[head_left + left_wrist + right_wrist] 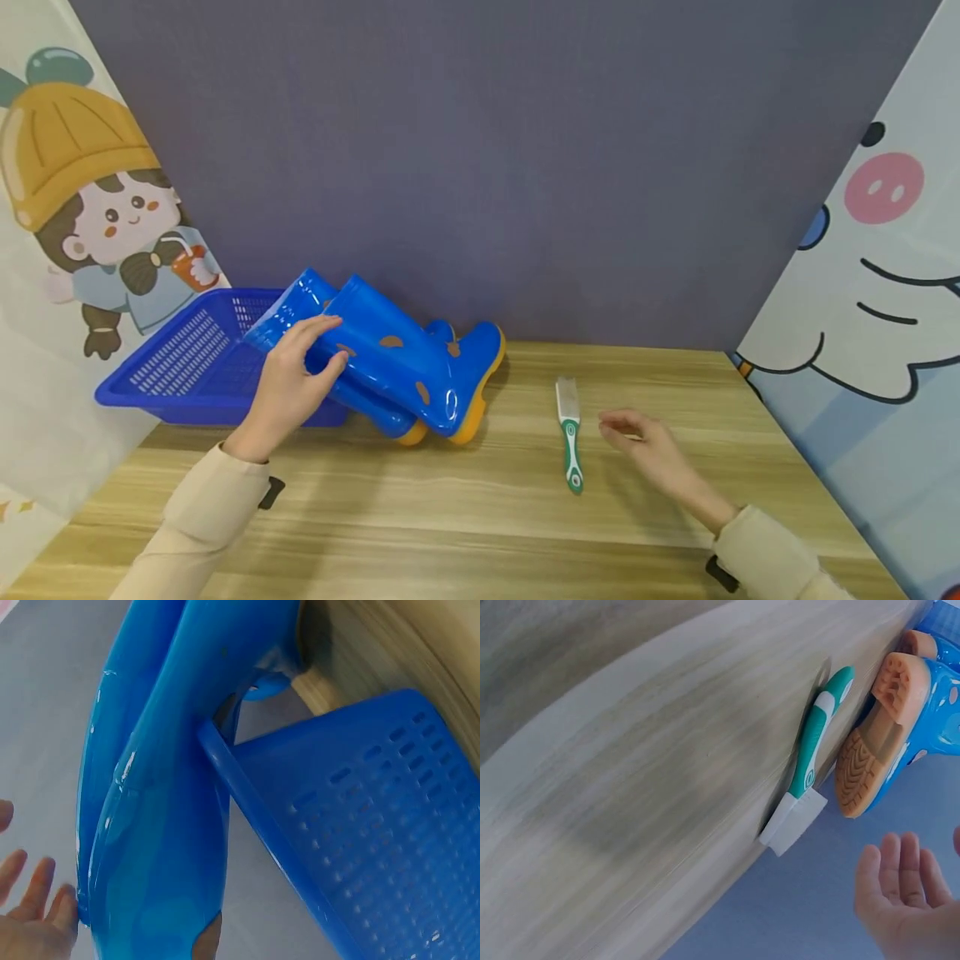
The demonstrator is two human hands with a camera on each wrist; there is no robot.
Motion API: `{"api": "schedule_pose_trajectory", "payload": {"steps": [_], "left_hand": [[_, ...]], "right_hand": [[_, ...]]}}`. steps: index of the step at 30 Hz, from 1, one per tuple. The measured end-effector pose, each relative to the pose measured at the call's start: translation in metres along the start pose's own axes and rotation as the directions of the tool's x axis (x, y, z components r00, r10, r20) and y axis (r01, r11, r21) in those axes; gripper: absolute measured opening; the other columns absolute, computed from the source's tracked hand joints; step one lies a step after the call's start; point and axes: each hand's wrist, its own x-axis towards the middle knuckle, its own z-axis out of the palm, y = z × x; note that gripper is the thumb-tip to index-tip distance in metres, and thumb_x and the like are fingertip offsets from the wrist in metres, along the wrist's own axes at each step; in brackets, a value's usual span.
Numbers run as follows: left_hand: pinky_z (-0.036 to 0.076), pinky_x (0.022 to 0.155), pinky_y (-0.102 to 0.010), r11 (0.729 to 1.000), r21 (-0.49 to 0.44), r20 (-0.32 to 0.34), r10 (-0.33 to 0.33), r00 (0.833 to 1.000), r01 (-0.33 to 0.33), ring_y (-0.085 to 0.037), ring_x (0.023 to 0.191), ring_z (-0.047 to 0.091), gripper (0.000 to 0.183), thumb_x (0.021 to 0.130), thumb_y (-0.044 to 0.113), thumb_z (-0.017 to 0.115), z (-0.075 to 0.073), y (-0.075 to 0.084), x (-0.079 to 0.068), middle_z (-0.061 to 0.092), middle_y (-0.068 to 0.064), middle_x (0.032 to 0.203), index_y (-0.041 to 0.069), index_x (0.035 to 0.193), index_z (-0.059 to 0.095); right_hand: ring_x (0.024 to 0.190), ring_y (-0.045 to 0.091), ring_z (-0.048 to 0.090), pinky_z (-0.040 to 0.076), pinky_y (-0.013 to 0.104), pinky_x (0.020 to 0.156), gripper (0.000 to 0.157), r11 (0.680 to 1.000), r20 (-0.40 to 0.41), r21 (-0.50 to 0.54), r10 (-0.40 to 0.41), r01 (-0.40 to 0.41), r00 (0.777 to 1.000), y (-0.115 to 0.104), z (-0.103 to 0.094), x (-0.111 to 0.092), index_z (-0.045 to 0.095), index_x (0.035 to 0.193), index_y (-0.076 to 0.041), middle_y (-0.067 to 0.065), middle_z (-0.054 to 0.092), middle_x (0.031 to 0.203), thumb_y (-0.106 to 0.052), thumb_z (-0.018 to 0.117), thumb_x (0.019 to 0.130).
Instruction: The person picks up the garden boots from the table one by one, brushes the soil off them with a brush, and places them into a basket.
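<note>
A pair of blue rain boots [405, 354] with brown spots and orange soles lies tilted, shafts propped over the rim of a blue plastic basket [176, 408]. My left hand [292, 375] is at the boot shafts, thumb and fingers spread apart. In the left wrist view its fingertips [66, 904] come right to the edge of a boot shaft. A green-and-white handled brush [572, 442] with a white head lies on the table, right of the boots. Just right of that brush is my right hand [648, 446], fingers loosely bent, nothing held.
The wood-grain table [465, 533] runs back to a grey panel [510, 167]. Cartoon-printed sheets stand at both sides, a child in a yellow hat [82, 150] on the left and a pink-nosed figure [885, 187] on the right.
</note>
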Motion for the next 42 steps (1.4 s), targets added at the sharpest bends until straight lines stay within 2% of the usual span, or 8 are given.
{"api": "schedule_pose_trajectory", "payload": {"steps": [7, 15, 21, 25, 28, 31, 34, 42], "left_hand": [[0.029, 0.101, -0.057, 0.988, -0.018, -0.029, -0.154, 0.988, 0.154, -0.039, 0.127, 0.036, 0.038, 0.08, 0.001, 0.064, 0.008, -0.004, 0.015, 0.049, -0.021, 0.128, -0.005, 0.117, 0.057], [0.028, 0.104, -0.055, 0.942, -0.088, -0.033, -0.327, 0.945, 0.323, -0.034, 0.133, 0.03, 0.041, 0.083, 0.007, 0.063, 0.013, -0.002, 0.025, 0.045, -0.019, 0.134, -0.002, 0.122, 0.054], [0.037, 0.095, -0.054, 0.904, -0.1, -0.05, -0.421, 0.906, 0.415, -0.035, 0.128, 0.037, 0.044, 0.084, 0.007, 0.061, 0.007, 0.0, 0.018, 0.043, -0.019, 0.135, 0.001, 0.126, 0.052], [0.042, 0.084, -0.052, 0.877, -0.027, 0.019, -0.479, 0.877, 0.48, -0.04, 0.115, 0.046, 0.052, 0.085, 0.01, 0.06, 0.0, 0.005, 0.013, 0.039, -0.023, 0.138, -0.001, 0.133, 0.043], [0.04, 0.089, -0.059, 0.87, 0.139, 0.099, -0.488, 0.867, 0.473, -0.047, 0.116, 0.043, 0.061, 0.086, 0.015, 0.059, -0.004, 0.007, 0.012, 0.033, -0.03, 0.139, -0.007, 0.136, 0.034], [0.033, 0.093, -0.065, 0.865, 0.295, 0.143, -0.461, 0.876, 0.406, -0.054, 0.119, 0.036, 0.068, 0.086, 0.02, 0.059, -0.004, 0.006, 0.01, 0.034, -0.038, 0.133, -0.015, 0.135, 0.029], [0.034, 0.092, -0.064, 0.86, 0.351, 0.121, -0.435, 0.892, 0.372, -0.054, 0.115, 0.039, 0.067, 0.085, 0.023, 0.06, 0.001, 0.004, 0.008, 0.04, -0.04, 0.127, -0.018, 0.131, 0.033], [0.03, 0.097, -0.062, 0.914, 0.226, 0.008, -0.346, 0.938, 0.336, -0.046, 0.124, 0.036, 0.054, 0.083, 0.014, 0.063, 0.006, 0.004, 0.005, 0.043, -0.032, 0.131, -0.008, 0.129, 0.045]], "right_hand": [[0.097, 0.028, 0.061, 0.051, 0.033, 0.08, 0.031, 1.0, 0.018, 0.013, -0.029, 0.029, 0.999, -0.001, 0.003, 0.001, 0.059, 0.114, 0.003, 0.015, 0.065, 0.106, -0.019, 0.056, 0.092], [0.1, 0.028, 0.06, 0.049, 0.042, 0.086, 0.033, 0.999, 0.039, -0.016, -0.039, 0.04, 0.998, -0.005, 0.0, 0.006, 0.058, 0.116, 0.001, 0.014, 0.063, 0.11, -0.022, 0.054, 0.093], [0.101, 0.032, 0.059, 0.051, 0.04, 0.081, 0.033, 0.999, 0.072, 0.012, -0.04, 0.039, 0.997, -0.009, 0.003, 0.007, 0.058, 0.116, 0.0, 0.016, 0.063, 0.111, -0.024, 0.055, 0.093], [0.102, 0.032, 0.059, 0.051, 0.039, 0.079, 0.032, 1.0, 0.077, 0.01, -0.019, 0.018, 0.997, -0.01, 0.004, 0.007, 0.058, 0.116, -0.002, 0.015, 0.063, 0.111, -0.023, 0.055, 0.093], [0.102, 0.033, 0.059, 0.051, 0.04, 0.079, 0.033, 1.0, 0.077, 0.013, -0.028, 0.027, 0.997, -0.011, 0.005, 0.007, 0.058, 0.116, 0.0, 0.016, 0.063, 0.11, -0.022, 0.055, 0.093], [0.101, 0.034, 0.059, 0.051, 0.041, 0.079, 0.034, 0.999, 0.08, 0.019, -0.036, 0.034, 0.996, -0.012, 0.004, 0.007, 0.057, 0.116, 0.003, 0.017, 0.063, 0.109, -0.021, 0.055, 0.092], [0.101, 0.034, 0.059, 0.052, 0.04, 0.079, 0.033, 0.999, 0.085, 0.021, -0.032, 0.031, 0.996, -0.013, 0.004, 0.007, 0.058, 0.116, 0.003, 0.017, 0.064, 0.109, -0.021, 0.056, 0.092], [0.1, 0.032, 0.059, 0.052, 0.039, 0.079, 0.032, 0.999, 0.097, 0.004, -0.039, 0.039, 0.995, -0.012, 0.003, 0.009, 0.059, 0.115, 0.0, 0.016, 0.064, 0.109, -0.022, 0.055, 0.092]]}}
